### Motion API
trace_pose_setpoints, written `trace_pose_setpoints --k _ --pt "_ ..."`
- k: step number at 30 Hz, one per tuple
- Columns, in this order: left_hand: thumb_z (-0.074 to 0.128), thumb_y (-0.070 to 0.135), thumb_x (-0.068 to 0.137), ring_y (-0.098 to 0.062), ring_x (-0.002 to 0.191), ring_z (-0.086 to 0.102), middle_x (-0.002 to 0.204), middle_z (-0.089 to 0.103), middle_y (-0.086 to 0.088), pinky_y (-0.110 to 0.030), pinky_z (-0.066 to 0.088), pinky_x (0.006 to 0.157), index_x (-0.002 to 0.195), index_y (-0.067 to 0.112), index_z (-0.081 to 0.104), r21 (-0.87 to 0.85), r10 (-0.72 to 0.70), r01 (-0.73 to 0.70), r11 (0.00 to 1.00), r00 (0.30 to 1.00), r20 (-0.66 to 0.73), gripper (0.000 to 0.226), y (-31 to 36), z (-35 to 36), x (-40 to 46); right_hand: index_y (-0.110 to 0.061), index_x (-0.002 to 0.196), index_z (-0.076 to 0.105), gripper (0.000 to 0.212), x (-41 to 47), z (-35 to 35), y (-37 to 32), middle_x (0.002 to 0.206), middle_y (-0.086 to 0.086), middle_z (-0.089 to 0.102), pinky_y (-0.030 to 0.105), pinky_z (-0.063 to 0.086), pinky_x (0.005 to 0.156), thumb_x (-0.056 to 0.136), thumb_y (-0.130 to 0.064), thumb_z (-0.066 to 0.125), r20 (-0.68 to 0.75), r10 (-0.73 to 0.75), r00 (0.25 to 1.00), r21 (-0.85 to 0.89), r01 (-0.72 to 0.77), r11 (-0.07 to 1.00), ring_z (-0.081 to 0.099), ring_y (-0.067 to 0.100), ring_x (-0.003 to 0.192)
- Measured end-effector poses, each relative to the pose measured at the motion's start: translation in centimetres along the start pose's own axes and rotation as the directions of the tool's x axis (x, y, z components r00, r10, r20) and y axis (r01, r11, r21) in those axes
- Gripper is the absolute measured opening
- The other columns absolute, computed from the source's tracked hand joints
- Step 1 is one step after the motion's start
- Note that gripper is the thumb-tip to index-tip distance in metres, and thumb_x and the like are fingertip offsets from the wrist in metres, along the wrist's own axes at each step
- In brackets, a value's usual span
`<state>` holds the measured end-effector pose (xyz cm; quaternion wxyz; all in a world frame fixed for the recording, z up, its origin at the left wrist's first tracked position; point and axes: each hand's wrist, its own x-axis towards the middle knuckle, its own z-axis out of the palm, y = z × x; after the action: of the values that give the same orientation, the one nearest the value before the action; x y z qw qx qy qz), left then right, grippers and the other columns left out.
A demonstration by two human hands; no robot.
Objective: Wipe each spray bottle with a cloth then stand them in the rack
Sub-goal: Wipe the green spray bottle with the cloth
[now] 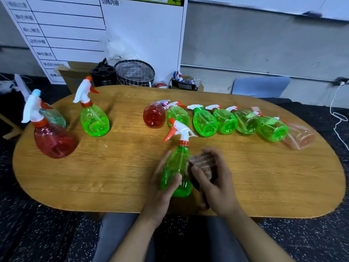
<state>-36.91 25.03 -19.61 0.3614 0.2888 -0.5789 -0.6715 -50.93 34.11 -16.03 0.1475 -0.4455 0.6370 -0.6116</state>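
Observation:
My left hand [163, 188] grips a green spray bottle [176, 167] upright near the table's front edge, thumb across its body. My right hand [211, 178] holds a dark cloth [203, 167] against the bottle's right side; the cloth is blurred. Three bottles stand upright at the left: a red one [53, 138], a pale teal one [53, 115] behind it, and a green one [94, 120]. Several bottles lie on their sides in a row at the back: a red one [154, 115], green ones [204, 122], and a pale pink one [300, 136] at the right end.
The oval wooden table [113, 176] has dark speckled floor around it. Behind it stand a wire basket [135, 72], a black cup holder [103, 73], a cardboard box [73, 72] and a whiteboard [75, 25]. A blue chair [260, 86] stands at the back right.

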Motion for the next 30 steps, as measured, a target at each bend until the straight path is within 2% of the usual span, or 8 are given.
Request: trace_pose_setpoints --k 3,9,13,17,22,24,27,30 --pt "0.082 0.064 0.080 -0.022 0.142 0.057 0.154 0.059 0.006 -0.064 0.049 0.112 0.153 0.045 0.052 -0.056 -0.015 0.016 0.998 1.000 0.022 0.081 -0.2 -0.3 0.1 -0.018 0.117 0.068 0.024 1.8 0.8 0.2 0.106 -0.003 0.071 0.033 0.054 0.082 0.094 -0.019 0.072 -0.011 0.129 0.992 0.171 -0.125 0.977 0.067 0.014 0.092" --pt "0.068 0.058 0.088 -0.016 0.142 0.056 0.155 0.056 0.013 -0.062 0.052 0.110 0.151 0.053 0.051 -0.066 -0.051 0.052 0.996 0.998 0.024 0.065 -0.9 -0.5 0.0 -0.038 0.110 0.078 0.020 1.3 1.7 2.4 0.099 -0.011 0.074 0.048 0.057 0.088 0.102 -0.042 0.060 -0.125 0.211 0.969 -0.185 -0.232 0.955 0.070 0.012 0.097" --pt "0.061 0.056 0.092 -0.015 0.146 0.052 0.156 0.056 0.011 -0.059 0.045 0.118 0.153 0.045 0.053 -0.031 -0.022 0.022 0.999 1.000 0.011 0.062 -0.9 -0.3 0.0 -0.033 0.113 0.078 0.017 0.8 2.0 0.3 0.105 -0.011 0.072 0.035 0.056 0.088 0.102 -0.031 0.065 -0.131 0.028 0.991 -0.172 -0.051 0.984 0.070 0.013 0.101" --pt "0.060 0.056 0.093 -0.012 0.146 0.052 0.155 0.057 0.013 -0.050 0.047 0.118 0.154 0.040 0.052 0.007 0.011 -0.011 1.000 1.000 0.001 0.064 -1.0 -0.3 0.0 -0.029 0.114 0.079 0.016 1.5 2.0 -0.1 0.108 -0.009 0.071 0.028 0.054 0.089 0.102 -0.028 0.068 -0.074 -0.040 0.996 -0.269 0.019 0.963 0.069 0.009 0.102" --pt "0.054 0.039 0.099 0.008 0.136 0.054 0.144 0.059 0.033 -0.009 0.049 0.097 0.154 0.038 0.048 -0.010 0.040 -0.040 0.999 0.999 -0.020 0.055 -0.5 0.2 -0.1 -0.033 0.094 0.077 0.014 3.2 2.0 1.2 0.089 -0.016 0.075 0.035 0.056 0.073 0.100 -0.024 0.069 -0.146 0.148 0.978 -0.258 -0.183 0.949 0.071 0.002 0.084" --pt "0.053 0.035 0.100 0.008 0.136 0.053 0.144 0.059 0.034 -0.007 0.047 0.098 0.153 0.036 0.049 0.001 0.053 -0.053 0.999 0.998 -0.025 0.053 -0.5 0.3 -0.2 -0.034 0.093 0.076 0.016 3.0 2.0 0.9 0.087 -0.015 0.075 0.033 0.054 0.071 0.101 -0.022 0.069 -0.157 0.165 0.974 -0.213 -0.197 0.957 0.071 0.003 0.083" --pt "0.056 0.037 0.099 0.007 0.136 0.054 0.144 0.060 0.032 -0.008 0.046 0.099 0.152 0.035 0.050 -0.011 0.053 -0.053 0.999 0.998 -0.029 0.054 -0.4 0.3 -0.1 -0.032 0.106 0.079 0.014 2.4 1.7 -0.6 0.100 -0.011 0.076 0.031 0.056 0.083 0.102 -0.024 0.069 -0.141 0.037 0.989 -0.142 -0.058 0.988 0.072 0.011 0.097" --pt "0.058 0.034 0.100 0.002 0.137 0.056 0.145 0.062 0.024 -0.013 0.047 0.103 0.154 0.027 0.052 -0.014 0.058 -0.058 0.998 0.998 -0.001 0.055 -0.5 0.3 -0.2 -0.030 0.117 0.078 0.019 2.6 2.1 -0.8 0.110 -0.007 0.070 0.031 0.056 0.085 0.103 -0.033 0.066 -0.091 -0.073 0.993 -0.282 0.045 0.958 0.068 0.009 0.102"
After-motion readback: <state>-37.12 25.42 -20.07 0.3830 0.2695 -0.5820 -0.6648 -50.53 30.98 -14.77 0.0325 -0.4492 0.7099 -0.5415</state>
